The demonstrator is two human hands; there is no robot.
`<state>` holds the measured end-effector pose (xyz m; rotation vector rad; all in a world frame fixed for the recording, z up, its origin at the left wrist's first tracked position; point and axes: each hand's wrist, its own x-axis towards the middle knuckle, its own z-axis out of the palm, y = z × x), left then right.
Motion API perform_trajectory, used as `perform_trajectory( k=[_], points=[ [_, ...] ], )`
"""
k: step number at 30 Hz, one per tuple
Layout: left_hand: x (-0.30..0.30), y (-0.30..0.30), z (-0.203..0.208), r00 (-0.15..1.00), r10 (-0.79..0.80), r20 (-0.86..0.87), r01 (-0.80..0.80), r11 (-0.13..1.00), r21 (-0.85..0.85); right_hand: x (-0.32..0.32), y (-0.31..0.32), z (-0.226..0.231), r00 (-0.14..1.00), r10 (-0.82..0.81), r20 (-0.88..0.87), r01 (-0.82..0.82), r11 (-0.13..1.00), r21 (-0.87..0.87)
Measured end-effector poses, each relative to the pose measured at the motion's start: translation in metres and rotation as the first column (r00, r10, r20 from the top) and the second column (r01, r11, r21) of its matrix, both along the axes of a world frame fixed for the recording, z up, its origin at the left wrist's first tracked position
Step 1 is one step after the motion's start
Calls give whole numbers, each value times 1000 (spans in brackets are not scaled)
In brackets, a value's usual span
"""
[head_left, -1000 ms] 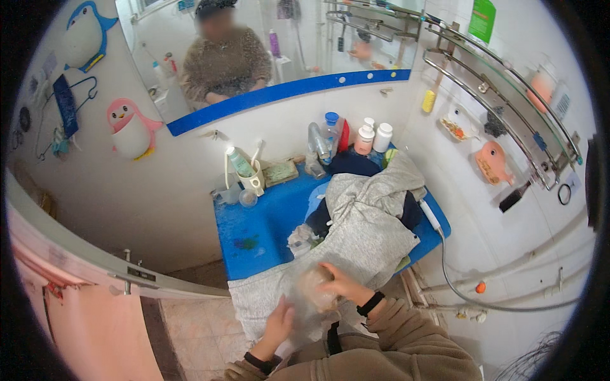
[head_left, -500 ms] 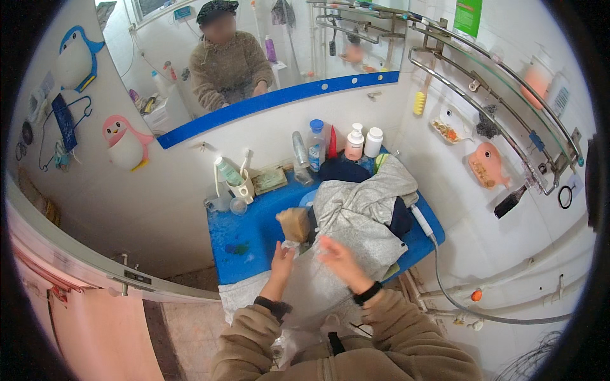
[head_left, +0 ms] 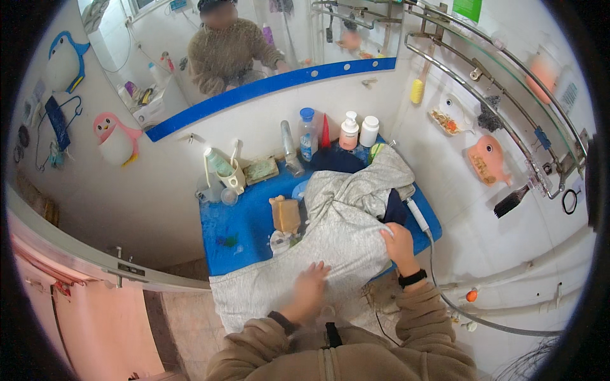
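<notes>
A light grey garment (head_left: pixel 343 206) lies over the blue counter (head_left: pixel 219 244), bunched toward the back and spread flat over the front edge. My right hand (head_left: pixel 400 247) pinches its right side. My left hand (head_left: pixel 310 289), a little smeared by motion, rests on the front part with fingers stretched out, holding nothing. Beside the garment on the left sits a tan block (head_left: pixel 286 216) like a bar of soap, with a crumpled clear wrapper (head_left: pixel 281 241) in front of it. Dark navy cloth (head_left: pixel 337 161) shows behind and under the grey fabric.
A shower handle (head_left: pixel 417 216) with a grey hose lies at the counter's right edge. Along the back stand a blue-capped bottle (head_left: pixel 309 136), a pump bottle (head_left: pixel 349 132), a white bottle (head_left: pixel 369 131) and a toothbrush cup (head_left: pixel 234 180). Metal racks (head_left: pixel 473 73) project from the right wall.
My right hand has moved right and taken hold of the garment's side. My left hand has moved down and right onto the fabric. The tan block now rests upright, slightly left.
</notes>
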<state>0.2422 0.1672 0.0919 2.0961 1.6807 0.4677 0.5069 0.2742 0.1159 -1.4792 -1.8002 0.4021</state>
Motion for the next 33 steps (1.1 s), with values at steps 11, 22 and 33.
perform_trajectory(
  k=[11,22,33],
  points=[
    [-94,66,-24,837,391,384,-226,885,-407,-21,66,7,840,90,-535,-360,830,-426],
    [-10,-3,-11,980,185,74,-198,945,259,-20,30,-30,671,-59,-739,-296,892,-341],
    [-45,-47,-14,943,286,169,-316,929,193,-5,59,62,575,158,-803,-451,880,-149]
  ],
)
